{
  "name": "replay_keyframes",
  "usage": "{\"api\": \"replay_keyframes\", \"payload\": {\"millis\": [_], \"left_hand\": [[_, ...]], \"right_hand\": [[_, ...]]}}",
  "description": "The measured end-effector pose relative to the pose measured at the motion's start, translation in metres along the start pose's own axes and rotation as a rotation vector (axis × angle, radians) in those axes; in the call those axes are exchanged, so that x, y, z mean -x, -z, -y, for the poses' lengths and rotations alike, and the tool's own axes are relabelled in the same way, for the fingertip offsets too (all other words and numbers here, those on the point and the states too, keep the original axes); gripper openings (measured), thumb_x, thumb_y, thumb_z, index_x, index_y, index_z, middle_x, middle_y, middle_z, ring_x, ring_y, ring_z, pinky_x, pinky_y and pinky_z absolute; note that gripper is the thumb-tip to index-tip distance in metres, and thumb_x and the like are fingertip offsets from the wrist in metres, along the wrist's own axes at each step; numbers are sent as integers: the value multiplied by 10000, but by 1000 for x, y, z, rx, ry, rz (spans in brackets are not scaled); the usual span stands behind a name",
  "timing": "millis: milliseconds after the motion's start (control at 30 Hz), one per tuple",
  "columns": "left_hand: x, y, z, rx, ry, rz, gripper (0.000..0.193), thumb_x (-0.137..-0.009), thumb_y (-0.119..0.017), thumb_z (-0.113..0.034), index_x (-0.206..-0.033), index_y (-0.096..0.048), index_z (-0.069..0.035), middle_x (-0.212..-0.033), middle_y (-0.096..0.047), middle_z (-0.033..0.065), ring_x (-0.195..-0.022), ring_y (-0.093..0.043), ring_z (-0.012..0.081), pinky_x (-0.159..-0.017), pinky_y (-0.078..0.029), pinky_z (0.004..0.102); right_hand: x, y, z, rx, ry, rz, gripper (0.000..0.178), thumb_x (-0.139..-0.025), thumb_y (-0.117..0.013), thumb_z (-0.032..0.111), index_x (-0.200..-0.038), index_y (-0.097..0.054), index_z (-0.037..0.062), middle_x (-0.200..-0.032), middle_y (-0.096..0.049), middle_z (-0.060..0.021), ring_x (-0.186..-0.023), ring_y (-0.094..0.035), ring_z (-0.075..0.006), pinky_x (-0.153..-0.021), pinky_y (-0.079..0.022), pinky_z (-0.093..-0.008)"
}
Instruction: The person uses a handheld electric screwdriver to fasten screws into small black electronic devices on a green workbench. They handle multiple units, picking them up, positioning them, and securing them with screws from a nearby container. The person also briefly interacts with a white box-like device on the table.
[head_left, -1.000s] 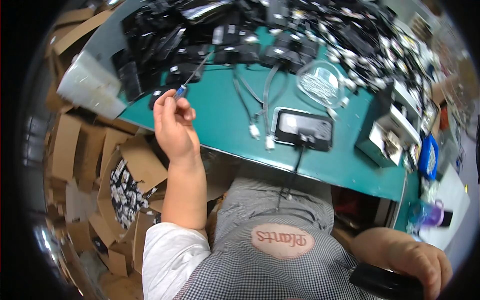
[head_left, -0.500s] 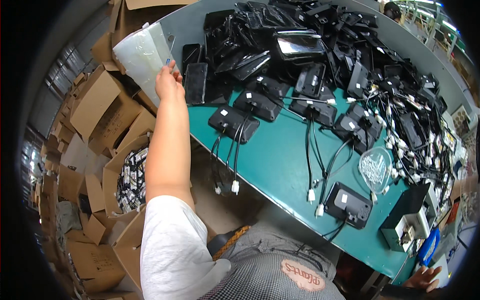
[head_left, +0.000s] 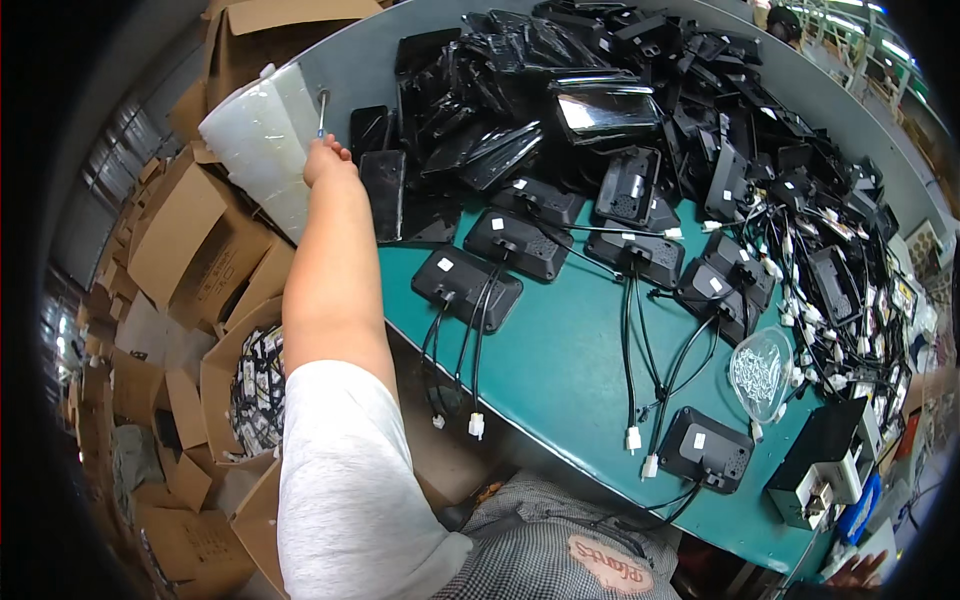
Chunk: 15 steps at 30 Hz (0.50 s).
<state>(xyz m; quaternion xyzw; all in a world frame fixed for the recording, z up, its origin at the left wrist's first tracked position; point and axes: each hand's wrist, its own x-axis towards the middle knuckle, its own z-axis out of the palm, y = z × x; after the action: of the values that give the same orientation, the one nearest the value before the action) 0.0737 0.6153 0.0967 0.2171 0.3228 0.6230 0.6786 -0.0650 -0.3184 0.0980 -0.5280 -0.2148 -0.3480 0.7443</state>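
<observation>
My left hand (head_left: 328, 160) reaches out to the far left, closed round a screwdriver (head_left: 321, 128) with a blue handle. Its thin metal shaft points up to a small round hole or mark in the grey side panel; whether it touches cannot be told. Beside the hand lie a milky plastic bag (head_left: 255, 130) and a flat black panel (head_left: 382, 195). My right hand (head_left: 858, 570) is dim at the lower right edge, fingers apart, holding nothing visible. Nearest to it are a blue object (head_left: 860, 508) and a black-and-silver box device (head_left: 822, 470).
Several black housings with cables (head_left: 468, 287) lie along the green table (head_left: 550, 400), and one (head_left: 706, 448) sits near its front edge. A clear dish of screws (head_left: 760, 372) stands at right by tangled cables. Black film-wrapped panels (head_left: 480, 100) pile behind. Open cardboard boxes (head_left: 200, 245) crowd the left.
The view has shifted a little, so the table items sit lower. My left hand still grips the screwdriver, now more upright. My right hand has dropped lower at the edge.
</observation>
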Motion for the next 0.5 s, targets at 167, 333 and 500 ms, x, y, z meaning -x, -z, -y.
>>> {"api": "replay_keyframes", "payload": {"millis": [167,333,500], "left_hand": [[-111,50,-29,-154,308,463,446,-997,-381,-351,-1219,-464,27,-1016,-587,200,-692,-528,235,-584,-457,323],[-124,71,-68,-297,309,792,543,-926,-482,-112,-1399,-335,107,-967,-534,109,-719,-439,160,-657,-408,287],[44,93,3,-390,242,890,366,-989,-522,-193,-1271,-520,42,-1025,-585,52,-715,-426,92,-646,-376,220]], "right_hand": [[13,46,12,162,-124,-123,799,-858,-563,259,-1475,-182,-77,-1326,-504,-228,-1201,-530,-274,-1011,-439,-323],[-8,-9,2,-262,-114,43,468,-744,-697,111,-1131,-438,65,-1243,-468,-180,-1113,-501,-296,-970,-407,-439],[-3,-14,22,-73,26,68,476,-799,-672,143,-1206,-435,77,-1204,-556,-163,-943,-552,-236,-812,-430,-382]]}}
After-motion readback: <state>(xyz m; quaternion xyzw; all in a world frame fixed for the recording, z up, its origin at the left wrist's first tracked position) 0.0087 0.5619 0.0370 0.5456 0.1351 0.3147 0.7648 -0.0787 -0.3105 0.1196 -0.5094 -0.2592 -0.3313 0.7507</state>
